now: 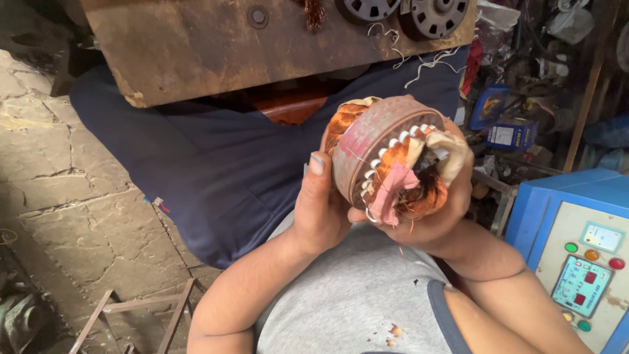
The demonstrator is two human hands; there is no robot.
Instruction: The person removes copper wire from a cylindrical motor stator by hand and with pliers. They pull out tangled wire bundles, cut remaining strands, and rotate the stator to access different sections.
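Left hand [319,213] gripping stator [377,154] rim, thumb up | right hand [436,210] cupping copper windings [419,190] underneath | wooden bench [196,46] lying far.

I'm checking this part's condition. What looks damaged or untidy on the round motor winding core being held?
The rusty round metal stator held by left hand and right hand has frayed pink cloth strip and copper wire hanging loose.

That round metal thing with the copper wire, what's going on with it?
A person holds a motor stator up over their lap with both hands. The left hand grips its reddish outer shell, and the right hand cups the end where copper windings and a pink cloth strip stick out. A blue control box stands at the right.
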